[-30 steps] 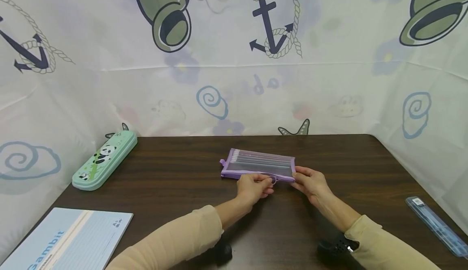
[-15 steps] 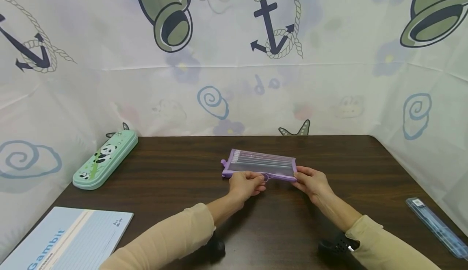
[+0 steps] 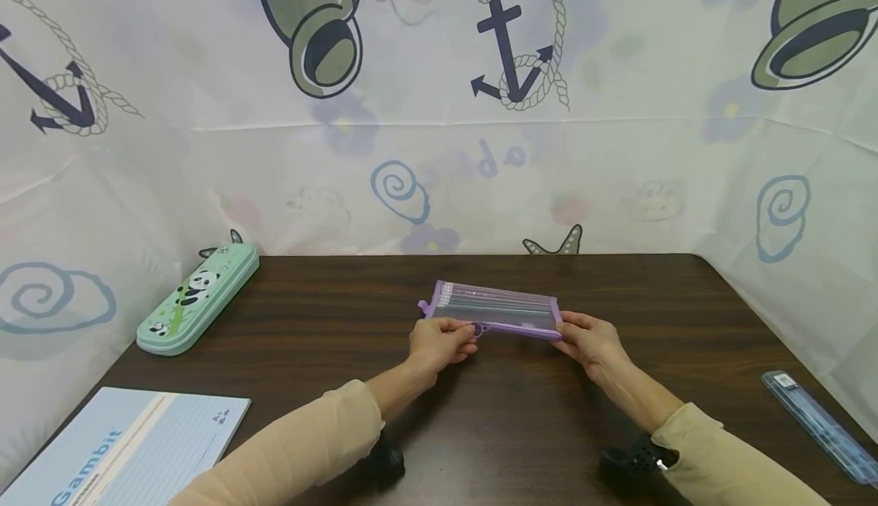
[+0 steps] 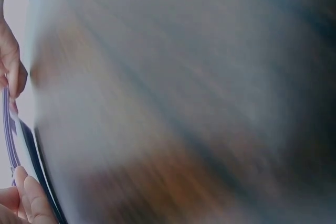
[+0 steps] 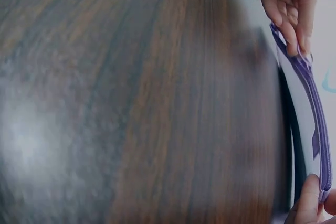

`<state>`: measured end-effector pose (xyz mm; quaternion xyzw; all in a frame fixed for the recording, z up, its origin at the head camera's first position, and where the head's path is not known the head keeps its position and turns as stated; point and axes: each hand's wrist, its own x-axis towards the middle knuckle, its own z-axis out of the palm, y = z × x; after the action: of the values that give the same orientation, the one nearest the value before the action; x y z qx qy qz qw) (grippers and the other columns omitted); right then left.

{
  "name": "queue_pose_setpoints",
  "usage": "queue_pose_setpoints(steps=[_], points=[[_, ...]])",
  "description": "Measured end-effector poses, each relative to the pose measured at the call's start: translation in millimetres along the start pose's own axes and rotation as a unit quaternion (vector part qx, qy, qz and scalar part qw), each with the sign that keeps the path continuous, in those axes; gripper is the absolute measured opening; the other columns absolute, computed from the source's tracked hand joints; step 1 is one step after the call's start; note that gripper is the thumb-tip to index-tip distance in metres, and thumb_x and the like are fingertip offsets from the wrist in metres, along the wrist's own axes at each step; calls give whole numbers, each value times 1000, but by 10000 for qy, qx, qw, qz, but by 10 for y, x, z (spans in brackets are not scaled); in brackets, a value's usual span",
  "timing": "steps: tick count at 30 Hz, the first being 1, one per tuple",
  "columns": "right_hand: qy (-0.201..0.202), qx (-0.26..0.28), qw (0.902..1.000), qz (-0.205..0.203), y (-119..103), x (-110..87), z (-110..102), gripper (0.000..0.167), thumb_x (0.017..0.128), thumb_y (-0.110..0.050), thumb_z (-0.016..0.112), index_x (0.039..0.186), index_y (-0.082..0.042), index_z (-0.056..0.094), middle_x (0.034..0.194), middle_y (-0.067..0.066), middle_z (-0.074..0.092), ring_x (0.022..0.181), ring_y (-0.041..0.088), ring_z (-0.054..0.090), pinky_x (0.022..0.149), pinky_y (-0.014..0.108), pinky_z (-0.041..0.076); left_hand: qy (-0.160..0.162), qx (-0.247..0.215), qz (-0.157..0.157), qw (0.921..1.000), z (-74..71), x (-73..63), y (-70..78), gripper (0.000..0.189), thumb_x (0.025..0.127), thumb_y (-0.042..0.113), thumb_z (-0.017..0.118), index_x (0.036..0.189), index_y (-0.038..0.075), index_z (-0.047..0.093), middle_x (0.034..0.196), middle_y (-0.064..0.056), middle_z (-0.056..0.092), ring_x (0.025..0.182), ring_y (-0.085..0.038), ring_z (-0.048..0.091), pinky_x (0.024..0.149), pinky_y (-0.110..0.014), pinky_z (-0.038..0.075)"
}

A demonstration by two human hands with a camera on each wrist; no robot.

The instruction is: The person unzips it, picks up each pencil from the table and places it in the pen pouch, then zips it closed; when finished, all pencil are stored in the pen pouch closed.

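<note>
A see-through pencil case (image 3: pixel 497 309) with purple edging, several pencils lying inside, is held just at the middle of the table. My left hand (image 3: pixel 439 344) pinches the ring-shaped zipper pull (image 3: pixel 479 329) toward the left end of its front edge. With thumb and fingers, my right hand (image 3: pixel 595 347) grips the case's right front corner. In the right wrist view the purple zipper (image 5: pixel 319 114) runs between both hands, and its two edges look parted near the left hand. The left wrist view catches only part of the left fingers (image 4: pixel 35 198) and the zipper strip.
On the dark wooden table (image 3: pixel 507 430), a green panda pencil box (image 3: pixel 199 300) lies at the back left. A light blue notebook (image 3: pixel 137 445) is at the front left. A slim clear blue package (image 3: pixel 819 426) lies along the right edge. Printed cloth (image 3: pixel 439 186) hangs around the table.
My left hand has drawn the zipper pull leftward along the pencil case's front edge. The right hand stays on the right corner, with the case shifted slightly right.
</note>
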<state>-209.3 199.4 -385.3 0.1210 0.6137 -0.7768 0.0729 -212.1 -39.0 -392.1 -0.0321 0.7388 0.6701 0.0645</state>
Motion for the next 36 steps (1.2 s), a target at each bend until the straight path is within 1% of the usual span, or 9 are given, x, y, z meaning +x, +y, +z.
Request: queue_pose_setpoints(steps=[6, 8, 13, 17, 21, 27, 31, 36], points=[[1, -6, 10000, 47, -38, -5, -73, 52, 91, 8, 50, 137, 18, 28, 78, -3, 62, 71, 4, 62, 70, 21, 57, 101, 83, -130, 9998, -176, 30, -5, 18, 88, 10, 66, 97, -5, 68, 81, -14, 72, 63, -11, 68, 59, -22, 57], [-18, -12, 10000, 55, -50, -9, -84, 52, 91, 8, 50, 137, 18, 27, 77, -4, 62, 71, 3, 62, 70, 20, 56, 136, 87, -181, 9997, -215, 36, 1, 18, 88, 10, 66, 98, -5, 69, 80, -13, 72, 63, -11, 68, 59, -21, 57], [-27, -45, 10000, 60, -62, -16, -68, 52, 91, 8, 49, 137, 19, 27, 77, -4, 61, 71, 3, 62, 70, 20, 56, 189, 81, -269, 9994, -262, 44, 11, 18, 88, 10, 66, 97, -5, 69, 79, -12, 72, 62, -10, 67, 59, -20, 57], [-34, -40, 10000, 31, -65, -7, -61, 51, 91, 8, 50, 136, 19, 29, 80, -2, 61, 72, 4, 62, 70, 19, 56, 200, 50, -287, 9994, -304, 60, 19, 18, 88, 10, 66, 97, -5, 68, 79, -13, 72, 62, -10, 68, 58, -20, 56], [-5, -88, 10000, 27, -77, 4, -65, 50, 91, 8, 49, 136, 19, 29, 82, -1, 61, 71, 3, 61, 70, 18, 56, 319, 37, -341, 9989, -374, 76, 7, 17, 88, 9, 66, 96, -5, 69, 79, -14, 72, 61, -10, 67, 56, -20, 56], [-42, -28, 10000, 30, -93, 7, -61, 51, 91, 8, 49, 136, 19, 28, 82, -1, 60, 71, 3, 62, 71, 19, 56, 377, -46, -360, 9986, -473, 87, 1, 17, 87, 8, 66, 97, -6, 68, 77, -13, 72, 60, -10, 67, 56, -19, 56], [5, -11, 10000, 60, -102, 13, -70, 51, 91, 8, 50, 136, 19, 28, 79, -1, 61, 70, 3, 61, 70, 19, 56, 408, -20, -355, 9985, -523, 84, 17, 18, 87, 8, 66, 97, -6, 68, 77, -13, 72, 61, -10, 67, 57, -20, 56], [72, -70, 9999, 91, -110, 29, -91, 51, 91, 7, 50, 136, 18, 28, 78, -2, 60, 69, 3, 61, 68, 18, 56, 485, 30, -452, 9978, -589, 94, 26, 15, 88, 7, 66, 96, -5, 67, 74, -10, 71, 60, -9, 66, 57, -20, 56]])
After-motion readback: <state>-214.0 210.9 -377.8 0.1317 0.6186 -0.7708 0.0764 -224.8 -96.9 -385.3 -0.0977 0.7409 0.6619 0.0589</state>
